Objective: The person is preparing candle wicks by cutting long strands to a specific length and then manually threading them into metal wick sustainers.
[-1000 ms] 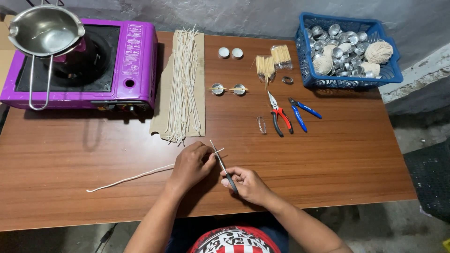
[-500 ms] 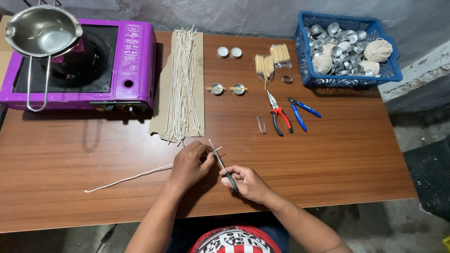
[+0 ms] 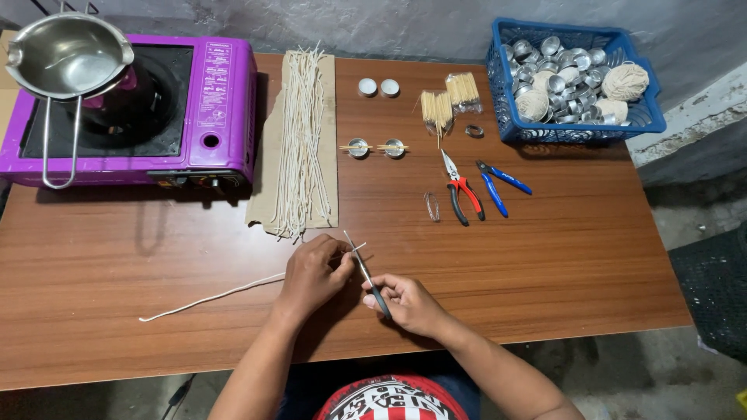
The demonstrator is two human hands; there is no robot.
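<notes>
My left hand [image 3: 313, 274] pinches one end of a long white wick string [image 3: 210, 297] that trails left across the wooden table [image 3: 545, 264]. My right hand [image 3: 406, 303] grips black-handled scissors [image 3: 364, 271], whose blades cross the short string tip sticking out past my left fingers. Both hands rest near the table's front edge.
A purple portable stove [image 3: 210, 117] with a steel pouring pot [image 3: 66, 54] stands at back left. Waxed wicks [image 3: 299, 140] lie on cardboard. Small metal cups [image 3: 376, 148], toothpick bundles [image 3: 451, 101], red pliers [image 3: 459, 190], blue cutters [image 3: 494, 187] and a blue basket [image 3: 576, 128] of cups and twine balls sit at the back right.
Almost nothing differs; the hands and scissors hold their place on the string, and the view has shifted slightly.
</notes>
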